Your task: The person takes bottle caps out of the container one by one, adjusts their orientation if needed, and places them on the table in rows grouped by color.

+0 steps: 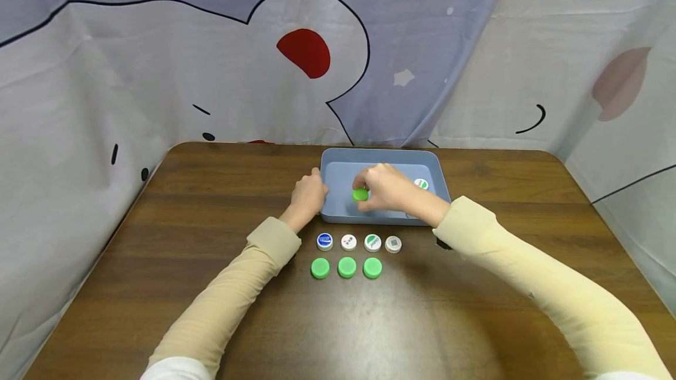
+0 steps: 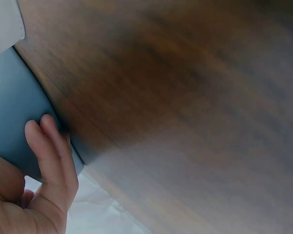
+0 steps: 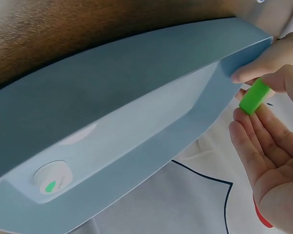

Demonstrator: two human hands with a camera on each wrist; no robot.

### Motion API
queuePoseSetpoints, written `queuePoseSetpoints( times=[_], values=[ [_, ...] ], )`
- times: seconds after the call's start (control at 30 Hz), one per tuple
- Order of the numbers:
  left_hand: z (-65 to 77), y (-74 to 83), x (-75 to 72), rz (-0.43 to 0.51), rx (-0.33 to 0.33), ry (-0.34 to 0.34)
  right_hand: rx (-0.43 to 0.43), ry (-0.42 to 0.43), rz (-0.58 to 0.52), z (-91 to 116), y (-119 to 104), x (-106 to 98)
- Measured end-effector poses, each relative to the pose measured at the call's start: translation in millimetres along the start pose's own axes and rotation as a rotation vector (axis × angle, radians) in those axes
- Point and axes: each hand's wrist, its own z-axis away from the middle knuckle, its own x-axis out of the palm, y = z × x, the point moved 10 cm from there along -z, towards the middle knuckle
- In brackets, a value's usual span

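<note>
My right hand (image 1: 389,187) pinches a green bottle cap (image 1: 360,194) between thumb and fingers, over the left half of the blue-grey tray (image 1: 380,220). In the right wrist view the green cap (image 3: 254,96) is held on edge. At the tray's left end, my left hand (image 1: 308,197) grips the wall, its thumb over the rim and fingers along the outside. A white cap with a green mark (image 1: 421,183) lies in the tray's right part. Another white cap (image 3: 80,134) shows partly behind the near wall in the right wrist view; my right forearm mostly hides it in the head view.
In front of the tray, several white-sided caps form a row, from a blue-printed one (image 1: 324,241) to a grey-printed one (image 1: 393,244). Three green caps (image 1: 347,267) line up nearer on the wooden table (image 1: 412,327). Behind stands a printed curtain (image 1: 211,75).
</note>
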Motion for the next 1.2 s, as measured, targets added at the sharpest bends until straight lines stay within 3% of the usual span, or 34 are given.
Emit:
queuePoseSetpoints(
  times=[0.67, 1.2],
  values=[
    [-0.4, -0.4, 1.3, -0.006, -0.009, -0.007, -0.052, 0.070, 0.014, 45, -23, -19],
    [0.0, -0.8, 0.3, 0.001, -0.019, 0.006, -0.032, 0.071, -0.014, 86, -17, -7]
  ],
)
